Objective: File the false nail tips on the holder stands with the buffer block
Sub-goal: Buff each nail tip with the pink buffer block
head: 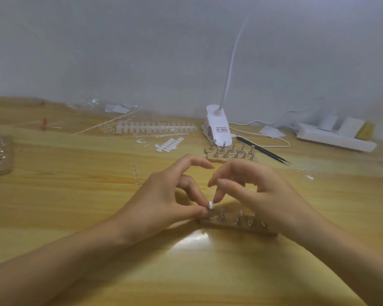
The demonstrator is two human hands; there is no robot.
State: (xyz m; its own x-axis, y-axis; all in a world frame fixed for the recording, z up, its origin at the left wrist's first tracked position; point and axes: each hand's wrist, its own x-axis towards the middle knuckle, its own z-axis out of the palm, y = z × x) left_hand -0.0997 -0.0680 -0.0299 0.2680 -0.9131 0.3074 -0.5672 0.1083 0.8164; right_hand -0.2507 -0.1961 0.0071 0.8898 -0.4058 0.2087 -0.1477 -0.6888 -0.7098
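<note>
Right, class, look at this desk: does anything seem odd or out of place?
No buffer block is in view: the left hand pinches a nail tip on the near holder. Farther back, white oval pads lie loose beside the nail-tip strip.

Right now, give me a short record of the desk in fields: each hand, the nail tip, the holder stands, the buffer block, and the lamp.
left hand: pinches the nail tip at the left end of the near holder strip
right hand: fingers curled just above that tip; grip unclear, blurred
far holder strip: stands upright, in front of the clip lamp
buffer block: not in view
tweezers: black, right of the far strip
</note>
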